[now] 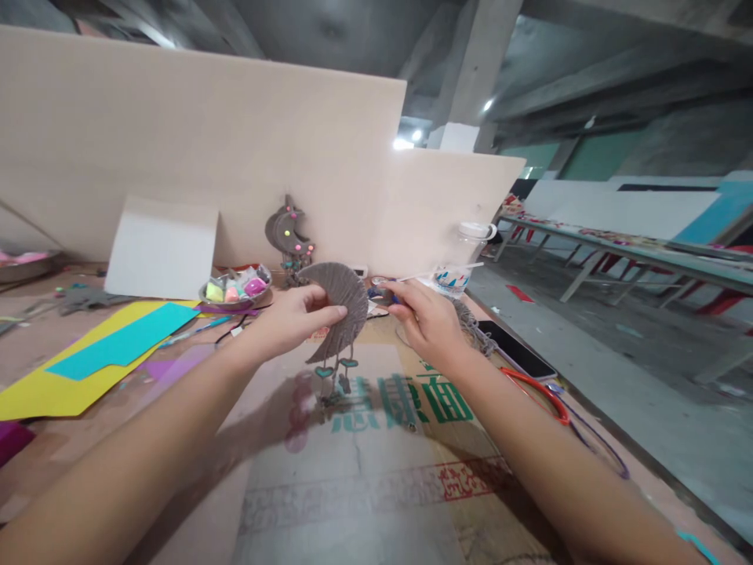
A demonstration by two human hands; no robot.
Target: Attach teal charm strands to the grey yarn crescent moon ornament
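My left hand (pixel 294 318) is closed on a brown yarn-wrapped crescent moon (pixel 344 310), held up above the table with small teal hearts dangling from it (pixel 335 367). My right hand (pixel 427 318) is pinched close beside the moon's right edge, fingers pressed together on something small that I cannot make out. A second, finished moon ornament with coloured dots (pixel 288 235) leans against the beige board behind.
A small dish of coloured pieces (pixel 235 289) sits behind my left hand. Yellow and teal paper sheets (pixel 100 353) lie at left, a phone (pixel 518 351) and red-handled scissors (pixel 538 392) at right, a plastic jar (pixel 464 263) behind. Printed cardboard (pixel 365 471) covers the table.
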